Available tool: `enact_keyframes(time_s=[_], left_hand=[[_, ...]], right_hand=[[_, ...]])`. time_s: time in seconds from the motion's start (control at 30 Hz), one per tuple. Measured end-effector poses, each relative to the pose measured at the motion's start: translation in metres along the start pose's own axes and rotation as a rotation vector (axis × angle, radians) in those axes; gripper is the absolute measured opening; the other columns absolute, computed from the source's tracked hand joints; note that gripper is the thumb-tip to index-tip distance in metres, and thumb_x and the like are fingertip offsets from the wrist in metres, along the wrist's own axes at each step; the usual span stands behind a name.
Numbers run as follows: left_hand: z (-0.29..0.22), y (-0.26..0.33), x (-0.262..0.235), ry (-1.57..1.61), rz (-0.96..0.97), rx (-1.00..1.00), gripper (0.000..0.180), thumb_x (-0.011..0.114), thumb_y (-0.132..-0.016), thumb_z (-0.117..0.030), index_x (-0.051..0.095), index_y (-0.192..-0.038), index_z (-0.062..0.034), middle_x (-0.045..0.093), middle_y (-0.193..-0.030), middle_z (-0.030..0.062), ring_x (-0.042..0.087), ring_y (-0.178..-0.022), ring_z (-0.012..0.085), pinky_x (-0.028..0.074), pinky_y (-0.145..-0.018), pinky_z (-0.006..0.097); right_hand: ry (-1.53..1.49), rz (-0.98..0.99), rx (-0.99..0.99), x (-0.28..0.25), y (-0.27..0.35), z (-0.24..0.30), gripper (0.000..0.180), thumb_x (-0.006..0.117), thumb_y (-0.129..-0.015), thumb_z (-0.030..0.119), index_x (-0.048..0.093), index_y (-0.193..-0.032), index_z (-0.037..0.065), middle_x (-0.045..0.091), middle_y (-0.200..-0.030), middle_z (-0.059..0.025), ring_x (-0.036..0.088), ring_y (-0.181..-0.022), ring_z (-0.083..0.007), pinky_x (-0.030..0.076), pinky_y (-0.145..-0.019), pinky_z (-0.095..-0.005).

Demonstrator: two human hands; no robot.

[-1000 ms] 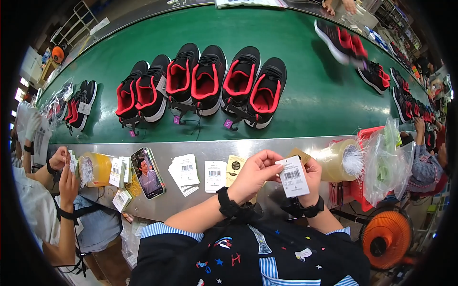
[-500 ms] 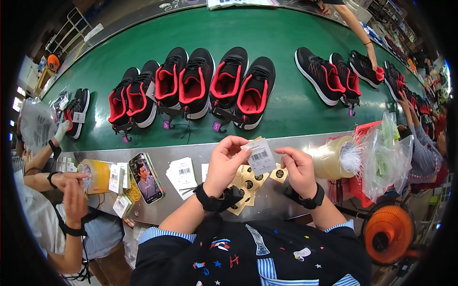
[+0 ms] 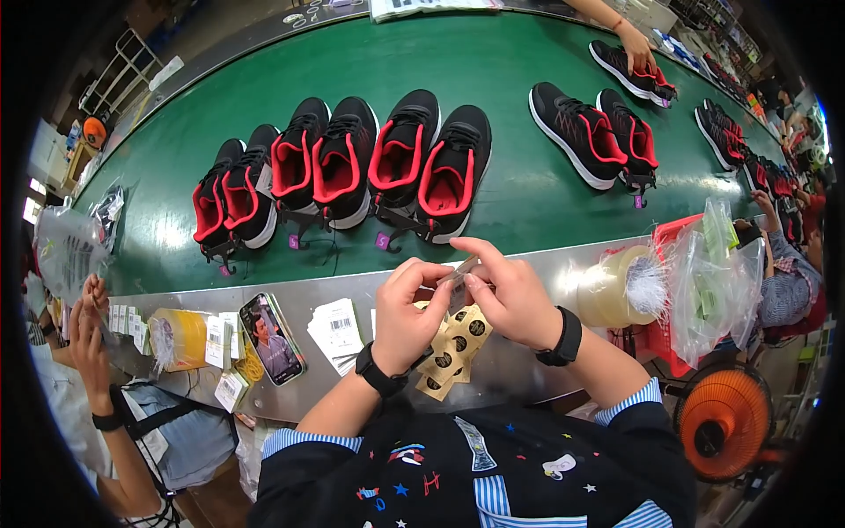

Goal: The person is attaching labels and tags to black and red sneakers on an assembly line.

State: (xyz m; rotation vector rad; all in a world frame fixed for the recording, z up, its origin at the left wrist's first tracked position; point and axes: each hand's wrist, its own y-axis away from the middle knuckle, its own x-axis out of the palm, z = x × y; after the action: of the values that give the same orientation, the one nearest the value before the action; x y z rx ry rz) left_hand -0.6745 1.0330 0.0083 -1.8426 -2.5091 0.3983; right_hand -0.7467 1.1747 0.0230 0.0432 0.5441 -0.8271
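My left hand (image 3: pixel 412 310) and my right hand (image 3: pixel 519 301) meet in front of me, each with thumb and fingers pinched on a small white paper tag (image 3: pixel 459 272). The tag is turned nearly edge-on, so its printed face is mostly hidden. Just beneath my hands, kraft-coloured sheets of round black stickers (image 3: pixel 451 359) lie on the metal ledge (image 3: pixel 310 392). A stack of white barcode tags (image 3: pixel 335 327) sits to the left of my left hand. Beyond my hands, several black shoes with red linings (image 3: pixel 449 180) stand in a row on the green belt (image 3: pixel 510 220).
Left on the ledge are a phone (image 3: pixel 272 339) and a yellow roll (image 3: pixel 182 340). A clear tape roll (image 3: pixel 620 290), a red basket (image 3: pixel 673 356) with plastic bags and an orange fan (image 3: pixel 723 421) are at right. A co-worker's hand (image 3: pixel 635 48) grips a shoe at the far right.
My right hand has come left to grip the tag, which has turned from face-up to edge-on. The far co-worker's shoe has moved away from me. The leftmost shoe has gone from the belt.
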Motion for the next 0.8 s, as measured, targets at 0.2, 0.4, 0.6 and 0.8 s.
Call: enact_keyframes(time_s=[0.2, 0.4, 0.6, 0.8], left_hand=[[0.001, -0.003, 0.002, -0.07, 0.082, 0.117, 0.016, 0.057, -0.08, 0.001, 0.06, -0.096, 0.0018, 0.059, -0.09, 0.0101, 0.06, -0.071, 0.014, 0.051, -0.061, 0.023], [0.015, -0.019, 0.008, 0.414, 0.138, -0.217, 0.013, 0.053, -0.089, -0.011, 0.056, -0.094, 0.001, 0.06, -0.082, 0.0032, 0.057, -0.07, 0.0076, 0.045, -0.061, 0.02], [0.006, -0.061, 0.021, 0.201, 0.206, -0.165, 0.009, 0.046, -0.091, -0.01, 0.047, -0.088, -0.0013, 0.058, -0.072, 0.0036, 0.056, -0.062, 0.007, 0.041, -0.051, 0.017], [0.028, -0.142, 0.024, -0.591, 0.199, 0.427, 0.007, 0.058, -0.078, -0.006, 0.057, -0.083, -0.0011, 0.058, -0.077, 0.0077, 0.055, -0.074, 0.0221, 0.044, -0.069, 0.031]], right_hand=[[-0.035, -0.005, -0.003, -0.002, -0.003, -0.005, 0.039, 0.05, -0.08, 0.004, 0.044, -0.118, 0.006, 0.061, -0.067, -0.0123, 0.059, -0.06, -0.0311, 0.045, -0.054, -0.0388], [-0.132, -0.068, -0.003, -0.003, -0.003, -0.003, 0.032, 0.046, -0.083, 0.004, 0.045, -0.116, 0.003, 0.059, -0.066, -0.0099, 0.059, -0.06, -0.0245, 0.045, -0.055, -0.0329], [-0.513, -0.232, 0.074, -0.014, -0.025, -0.047, 0.012, 0.052, -0.084, 0.011, 0.058, -0.086, 0.001, 0.058, -0.066, -0.0046, 0.053, -0.058, -0.0101, 0.041, -0.053, -0.025], [-0.329, -0.201, 0.239, -0.049, -0.069, -0.084, 0.012, 0.059, -0.077, 0.013, 0.06, -0.078, 0.001, 0.058, -0.058, -0.0037, 0.054, -0.051, -0.0101, 0.041, -0.048, -0.0256]])
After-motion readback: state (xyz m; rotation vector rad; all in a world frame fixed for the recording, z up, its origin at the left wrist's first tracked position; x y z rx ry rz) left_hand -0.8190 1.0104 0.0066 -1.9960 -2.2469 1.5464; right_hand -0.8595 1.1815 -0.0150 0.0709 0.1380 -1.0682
